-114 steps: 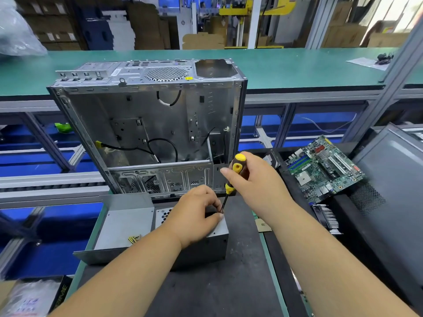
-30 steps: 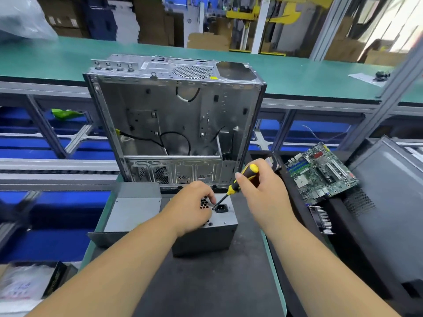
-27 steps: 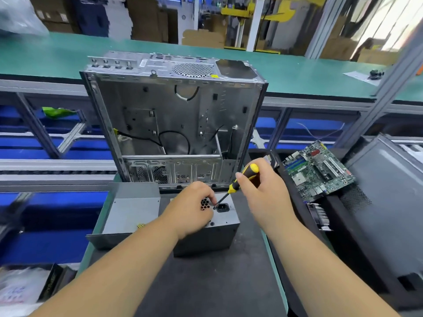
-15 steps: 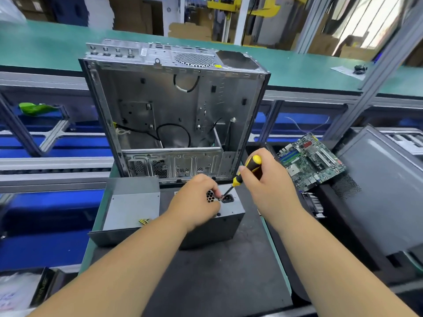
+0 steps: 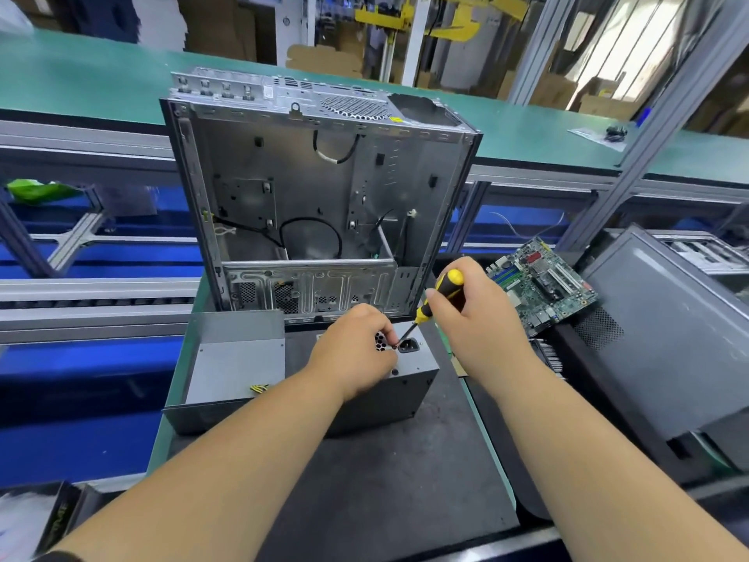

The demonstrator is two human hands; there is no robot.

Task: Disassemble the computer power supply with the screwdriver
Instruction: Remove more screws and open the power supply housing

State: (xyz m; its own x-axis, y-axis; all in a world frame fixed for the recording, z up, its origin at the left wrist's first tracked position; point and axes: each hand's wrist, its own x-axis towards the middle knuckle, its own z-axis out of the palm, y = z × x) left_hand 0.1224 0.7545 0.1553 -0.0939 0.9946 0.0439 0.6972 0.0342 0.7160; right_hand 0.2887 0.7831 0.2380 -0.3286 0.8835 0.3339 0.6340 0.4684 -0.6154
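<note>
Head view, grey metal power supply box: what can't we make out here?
- Screw under the tip of the yellow-and-black screwdriver: too small, and the left hand crowds it.
- Top face of the grey metal power supply box: largely covered by the left hand.
- Screwdriver handle: partly wrapped by the right hand.

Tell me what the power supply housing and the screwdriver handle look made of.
Power supply housing: apparently sheet metal, matte grey, judging by folded edges and punched vent holes. Screwdriver handle: probably moulded plastic or rubber, yellow and black, slightly glossy; the right hand covers much of it.
</note>
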